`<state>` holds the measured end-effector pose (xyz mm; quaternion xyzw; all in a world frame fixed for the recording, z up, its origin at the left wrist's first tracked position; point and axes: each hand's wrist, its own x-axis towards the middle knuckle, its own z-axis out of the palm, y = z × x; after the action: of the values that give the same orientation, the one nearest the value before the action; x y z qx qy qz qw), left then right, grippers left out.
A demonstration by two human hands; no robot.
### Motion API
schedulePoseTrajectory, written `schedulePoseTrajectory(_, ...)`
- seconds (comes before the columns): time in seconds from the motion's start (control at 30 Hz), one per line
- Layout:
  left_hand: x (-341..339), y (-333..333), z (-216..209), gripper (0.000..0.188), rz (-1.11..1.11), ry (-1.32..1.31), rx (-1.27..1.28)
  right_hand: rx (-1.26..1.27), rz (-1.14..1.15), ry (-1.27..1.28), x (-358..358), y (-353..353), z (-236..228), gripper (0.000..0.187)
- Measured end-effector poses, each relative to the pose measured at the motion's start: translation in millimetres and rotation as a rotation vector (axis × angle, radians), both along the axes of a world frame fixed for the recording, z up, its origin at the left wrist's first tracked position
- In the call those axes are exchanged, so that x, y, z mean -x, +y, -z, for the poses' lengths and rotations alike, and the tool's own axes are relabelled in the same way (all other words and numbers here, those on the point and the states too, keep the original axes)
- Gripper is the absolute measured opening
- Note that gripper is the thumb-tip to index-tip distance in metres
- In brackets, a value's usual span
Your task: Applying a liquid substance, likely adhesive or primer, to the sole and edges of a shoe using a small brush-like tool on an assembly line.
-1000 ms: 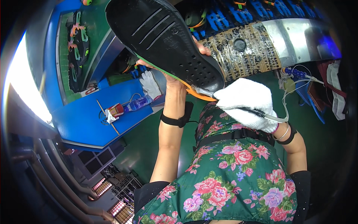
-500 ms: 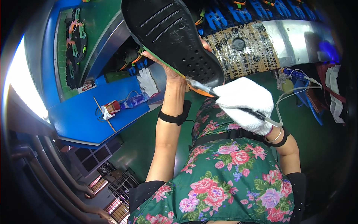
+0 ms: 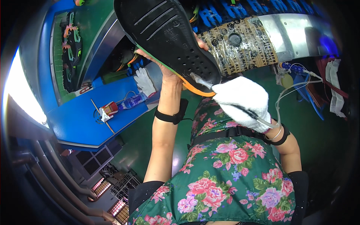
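Observation:
My left hand (image 3: 167, 72), bare, is closed around a large black shoe sole (image 3: 161, 33). The underside faces me, with long grooves near the far end and a cluster of small round holes near the close end. Green and orange show along its edge. A white knitted glove covers my right hand (image 3: 243, 100), which grips a brush (image 3: 202, 81) with a clear tube running from its rear past my wrist. The bristles are against the sole beside the holes, close to the orange edge.
Ahead lies a metal conveyor edge (image 3: 288, 35) partly wrapped in taped brown cardboard (image 3: 251, 47), with blue racks (image 3: 210, 17) behind. A blue table (image 3: 75, 122) at left bears a white glove (image 3: 144, 80), a bottle (image 3: 131, 101), a red can (image 3: 110, 108) and a stick.
The sole and both hands have shifted slightly left in view. The brush has moved from the sole's edge onto its underside near the holes, and more of the orange edge shows.

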<state>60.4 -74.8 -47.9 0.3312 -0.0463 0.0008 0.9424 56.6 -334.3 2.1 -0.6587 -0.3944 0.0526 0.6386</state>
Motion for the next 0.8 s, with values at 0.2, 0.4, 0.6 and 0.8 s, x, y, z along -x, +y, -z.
schedulePoseTrajectory(0.2, -6, -3, -3, 0.136, 0.055, -0.079, 0.064, -0.177, -0.135, 0.198, -10, 1, 10, 0.024)
schedulePoseTrajectory(0.4, -9, 2, -1, 0.13, 0.163, -0.035, 0.075, 0.036, -0.295, -0.126, -3, 1, 14, 0.031)
schedulePoseTrajectory(0.6, 0, -1, -1, 0.111, 0.175, 0.117, 0.024, -0.021, -0.325, -0.163, -19, 5, 7, 0.024)
schedulePoseTrajectory(0.8, 4, 1, -4, 0.102, 0.333, 0.428, -0.073, -0.072, -0.537, -0.119, -22, 9, 15, 0.024)
